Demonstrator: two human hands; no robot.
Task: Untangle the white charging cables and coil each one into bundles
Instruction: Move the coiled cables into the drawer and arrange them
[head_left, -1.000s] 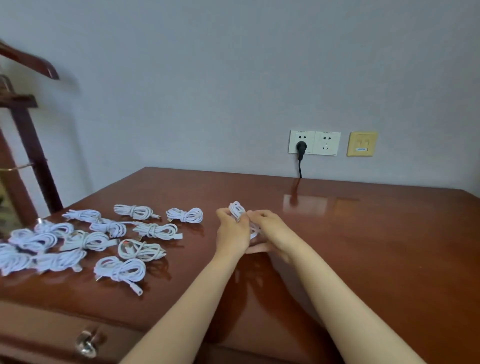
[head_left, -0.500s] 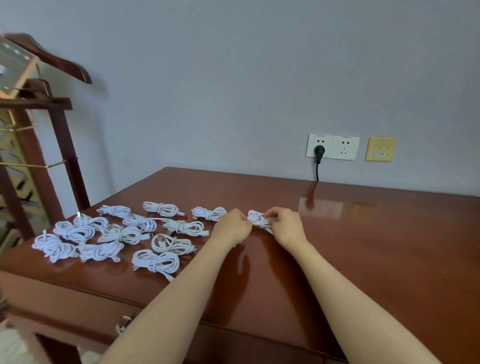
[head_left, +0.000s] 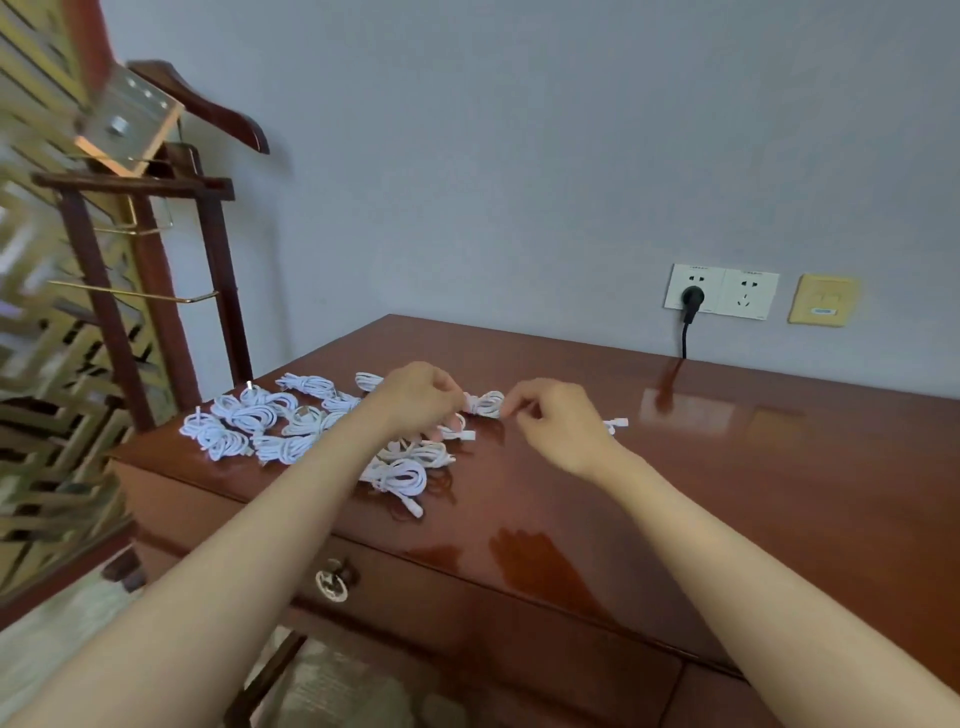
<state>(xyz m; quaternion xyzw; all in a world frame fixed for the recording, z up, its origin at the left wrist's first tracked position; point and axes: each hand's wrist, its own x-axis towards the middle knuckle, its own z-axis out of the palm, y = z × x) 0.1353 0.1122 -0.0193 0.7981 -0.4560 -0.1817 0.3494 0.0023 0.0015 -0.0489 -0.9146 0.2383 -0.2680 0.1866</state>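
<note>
My left hand (head_left: 415, 397) covered several bundles (head_left: 415, 454); my right hand (head_left: 558, 421) hid most of one cable (head_left: 617, 423); blur left unclear whether either hand gripped the middle bundle (head_left: 487, 404).

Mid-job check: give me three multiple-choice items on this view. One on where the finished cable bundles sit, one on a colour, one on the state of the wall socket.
1. Where do most of the coiled white cable bundles lie?
A. in an open drawer
B. on the left end of the reddish-brown wooden table
C. on the floor

2. What colour is the small square wall plate to the right of the sockets?
A. yellow
B. green
C. black

3. What is the state of the left white wall socket?
A. empty
B. taped over
C. holds a black plug

Answers:
1. B, since the bundles are clustered on the tabletop near its left edge.
2. A, since the plate is plainly yellow against the grey wall.
3. C, since the plug sits in the socket and its cord drops behind the table.
</note>
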